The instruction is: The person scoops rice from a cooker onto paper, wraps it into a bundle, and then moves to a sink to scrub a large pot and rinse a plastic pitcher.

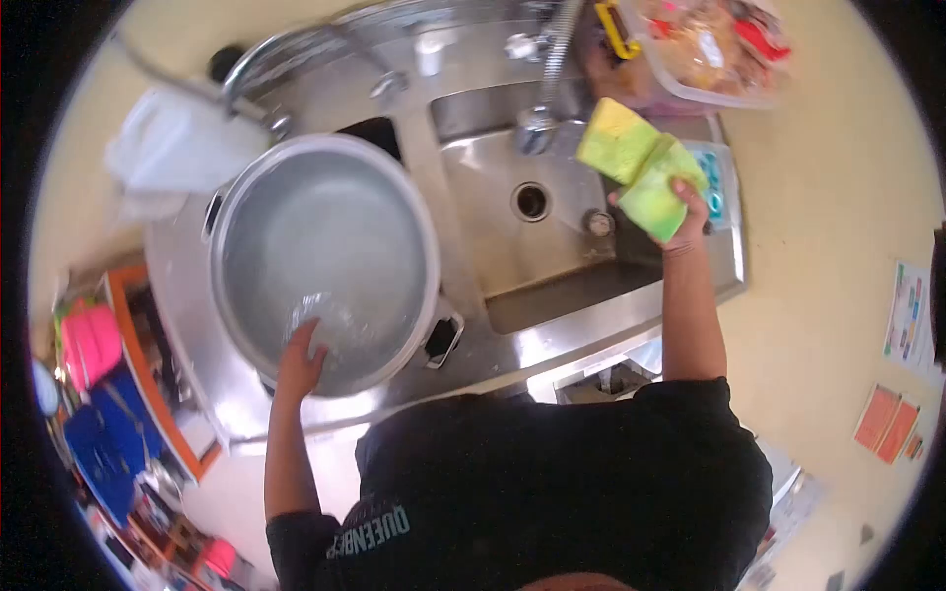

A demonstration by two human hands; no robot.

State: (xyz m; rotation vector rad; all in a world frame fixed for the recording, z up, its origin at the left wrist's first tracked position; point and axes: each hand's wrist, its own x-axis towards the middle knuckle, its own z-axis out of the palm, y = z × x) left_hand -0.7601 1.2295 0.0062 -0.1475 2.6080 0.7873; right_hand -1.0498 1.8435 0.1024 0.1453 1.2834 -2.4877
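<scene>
A large metal pot with side handles stands on the left part of the steel sink unit. Inside it are shiny ripples that look like water, near the front wall. My left hand reaches over the pot's front rim, thumb and fingers apart, fingertips at the ripples and nothing held. Over the right edge of the sink basin, my right hand grips a yellow-green sponge cloth. Part of the cloth spreads out beyond my fingers to the upper left.
A sprayer hose head hangs over the basin, and a curved tap rises behind the pot. At the back right sits a plastic tub of packaged items. A white jug stands back left, beside an orange-framed shelf.
</scene>
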